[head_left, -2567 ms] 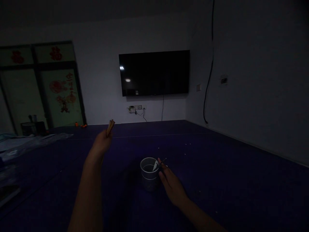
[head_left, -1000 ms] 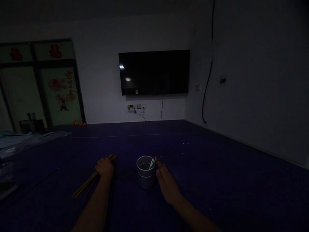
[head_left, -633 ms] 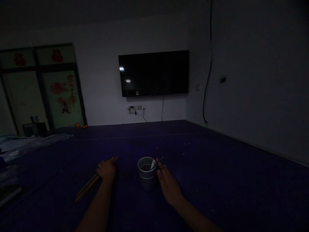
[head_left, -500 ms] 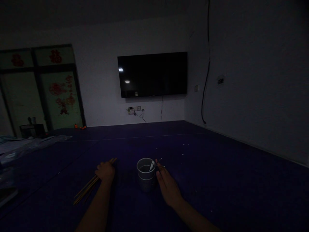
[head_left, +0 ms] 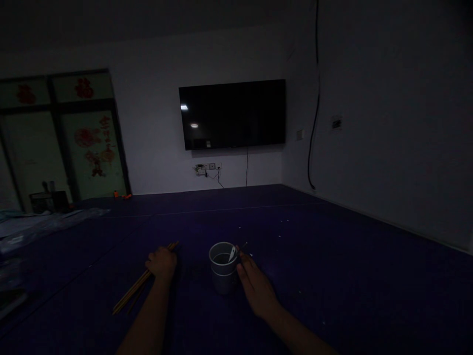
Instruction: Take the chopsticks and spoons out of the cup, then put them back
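Long thin wooden sticks [head_left: 133, 292], which look like chopsticks, lie slanted on the dark purple surface at the left. My left hand [head_left: 162, 262] is closed over their upper part, and the tips stick out beyond my fingers. A grey cup [head_left: 224, 278] stands upright between my two hands. Inside it lean a white-handled utensil [head_left: 232, 253] and a thin dark-handled one [head_left: 243, 245]; their lower ends are hidden. Along the cup's right side my right hand [head_left: 254, 283] lies with its fingers stretched out, the fingertips at the rim by the utensils.
Small white scraps [head_left: 280, 236] are scattered on the purple surface [head_left: 354, 276] to the right. Clear plastic wrapping [head_left: 55, 224] and a dark box [head_left: 50, 201] lie at the far left. Orange items [head_left: 126, 196] sit near the back edge. A television [head_left: 234, 116] hangs on the wall.
The sticks under my left hand have drawn closer together at their lower end, with one now lying apart. My right hand has shifted very slightly toward the cup; the cup stays put.
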Action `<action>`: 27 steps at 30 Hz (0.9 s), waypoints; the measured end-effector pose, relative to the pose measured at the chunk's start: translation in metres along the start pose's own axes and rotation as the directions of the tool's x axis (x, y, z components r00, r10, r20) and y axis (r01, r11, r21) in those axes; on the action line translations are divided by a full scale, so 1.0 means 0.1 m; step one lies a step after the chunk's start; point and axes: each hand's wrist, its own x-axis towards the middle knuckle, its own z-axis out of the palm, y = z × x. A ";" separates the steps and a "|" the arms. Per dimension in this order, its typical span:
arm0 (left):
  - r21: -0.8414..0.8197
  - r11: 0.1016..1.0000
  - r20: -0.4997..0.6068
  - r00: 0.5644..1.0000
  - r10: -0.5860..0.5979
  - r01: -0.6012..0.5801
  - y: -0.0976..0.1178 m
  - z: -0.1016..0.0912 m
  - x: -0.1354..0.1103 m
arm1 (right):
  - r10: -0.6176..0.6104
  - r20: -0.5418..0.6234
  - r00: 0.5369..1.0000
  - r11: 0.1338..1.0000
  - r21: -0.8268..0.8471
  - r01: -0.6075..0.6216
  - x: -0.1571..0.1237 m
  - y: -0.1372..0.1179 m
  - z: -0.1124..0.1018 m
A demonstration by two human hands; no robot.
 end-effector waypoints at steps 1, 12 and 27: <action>-0.001 1.000 0.005 1.000 0.002 -0.002 0.00 0.00 0.01 | -0.003 0.003 1.000 1.000 0.001 0.003 0.00 0.00 0.00; 0.015 0.999 0.114 0.993 0.027 -0.028 0.01 0.03 0.06 | 0.030 -0.012 0.999 0.999 -0.022 -0.030 -0.01 -0.01 0.01; 0.063 0.997 0.132 0.991 0.030 -0.039 0.05 0.02 0.00 | 0.045 0.025 0.999 0.997 -0.063 -0.043 -0.02 -0.01 0.00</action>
